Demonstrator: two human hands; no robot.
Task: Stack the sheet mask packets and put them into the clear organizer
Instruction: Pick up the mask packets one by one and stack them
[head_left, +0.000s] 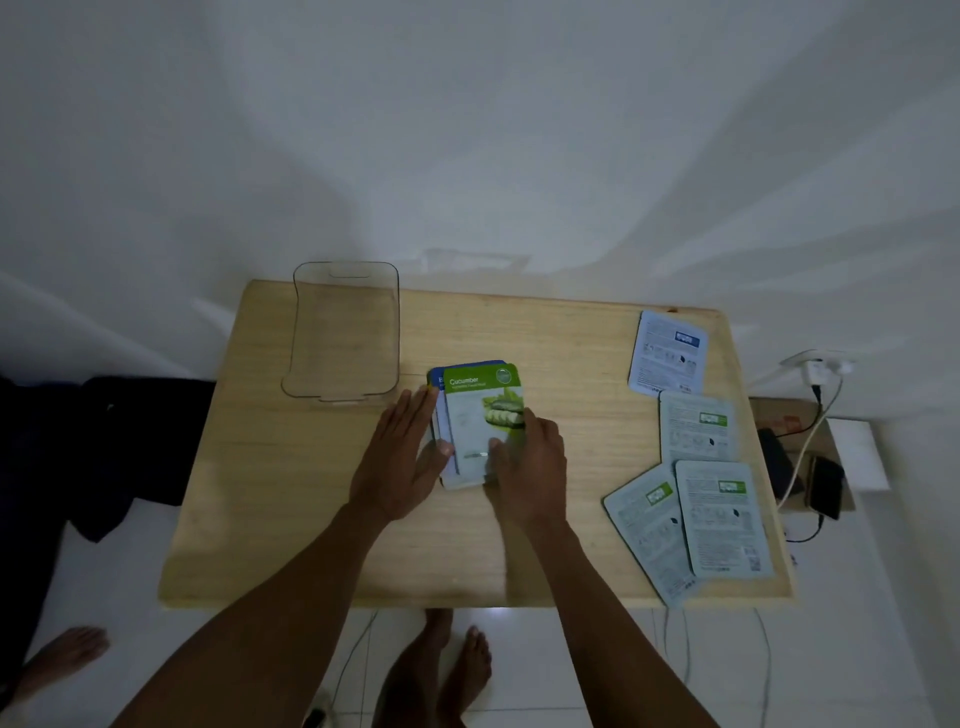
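Note:
A small stack of sheet mask packets (475, 415) lies in the middle of the wooden table (571, 353), a green cucumber packet on top and a blue one under it. My left hand (402, 457) lies flat against the stack's left edge, fingers straight. My right hand (530, 467) rests on the stack's lower right part, fingers pressing the top packet. The clear organizer (343, 332) stands empty at the table's back left. Several more packets lie face down at the right: one at the back (667, 353), one below it (698, 428), two overlapping near the front edge (722, 519).
A phone (826, 486) on a charging cable and a wall plug (818, 371) sit right of the table. Dark cloth (130, 441) lies on the floor at the left. Bare feet (447, 670) stand below the table's front edge; another foot (62, 654) is at the lower left.

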